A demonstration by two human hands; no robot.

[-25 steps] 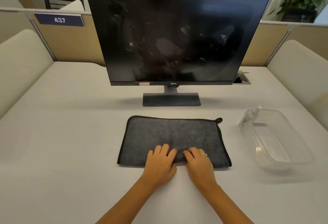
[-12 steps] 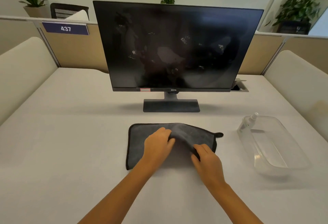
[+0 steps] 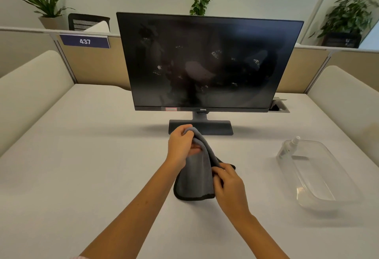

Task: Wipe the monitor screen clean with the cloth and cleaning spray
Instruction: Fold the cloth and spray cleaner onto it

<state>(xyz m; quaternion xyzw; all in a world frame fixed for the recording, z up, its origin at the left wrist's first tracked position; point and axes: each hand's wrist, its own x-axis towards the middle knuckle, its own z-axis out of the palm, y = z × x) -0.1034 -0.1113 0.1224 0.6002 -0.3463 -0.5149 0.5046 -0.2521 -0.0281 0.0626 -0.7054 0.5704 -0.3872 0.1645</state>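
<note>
On the desk (image 3: 71, 166) before the monitor (image 3: 207, 63), both hands lift a grey microfibre cloth (image 3: 196, 174).

Left hand (image 3: 181, 146) grips the cloth's raised fold, fingers curled round it; right hand (image 3: 229, 187) pinches its lower edge, while the black-trimmed hem hangs near the desk. Pale smudges dot the dark screen. The spray bottle (image 3: 288, 148) lies inside a clear plastic tray (image 3: 320, 180) to the right.

Colours on the desk

The cloth (image 3: 196, 178) is grey with black edging; the monitor (image 3: 207, 63) is black with pale speckled spots; the sign (image 3: 84, 41) is purple with white numbers; the table (image 3: 82, 156) is off-white.
</note>
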